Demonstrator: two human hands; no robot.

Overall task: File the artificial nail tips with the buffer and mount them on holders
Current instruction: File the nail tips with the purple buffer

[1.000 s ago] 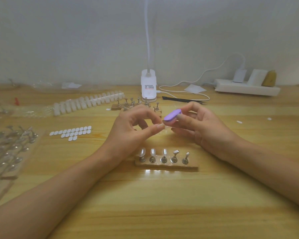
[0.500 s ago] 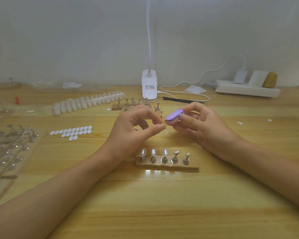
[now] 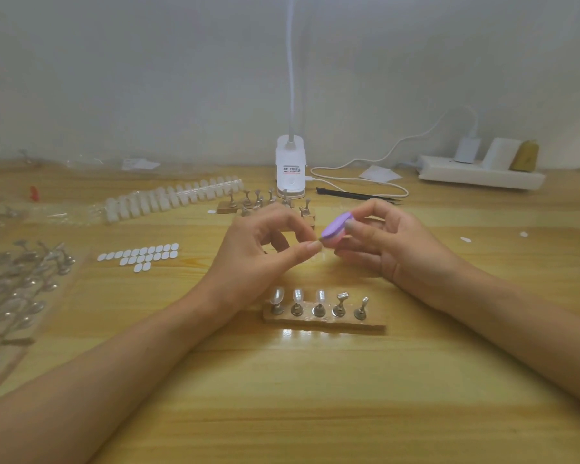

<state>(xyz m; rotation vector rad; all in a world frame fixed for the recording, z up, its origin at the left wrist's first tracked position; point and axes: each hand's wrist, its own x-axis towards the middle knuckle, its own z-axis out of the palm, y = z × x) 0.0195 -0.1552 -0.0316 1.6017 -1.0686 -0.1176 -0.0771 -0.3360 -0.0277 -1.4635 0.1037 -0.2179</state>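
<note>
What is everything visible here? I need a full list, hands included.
Wooden base: one, brown, near centre; five metal holders, three with clear tips.
Nail tip strip: one, white, back left.
Sticky tabs: many, white, centre left.
Bag of holders: one, clear, far left.
Lamp base: one, white, back centre.
Tweezers: one, black, by lamp.
Power strip: one, white, back right.
Buffer: one, purple, held at centre.
Left hand: pinches tiny item, mostly hidden.
Right hand: grips buffer.
</note>
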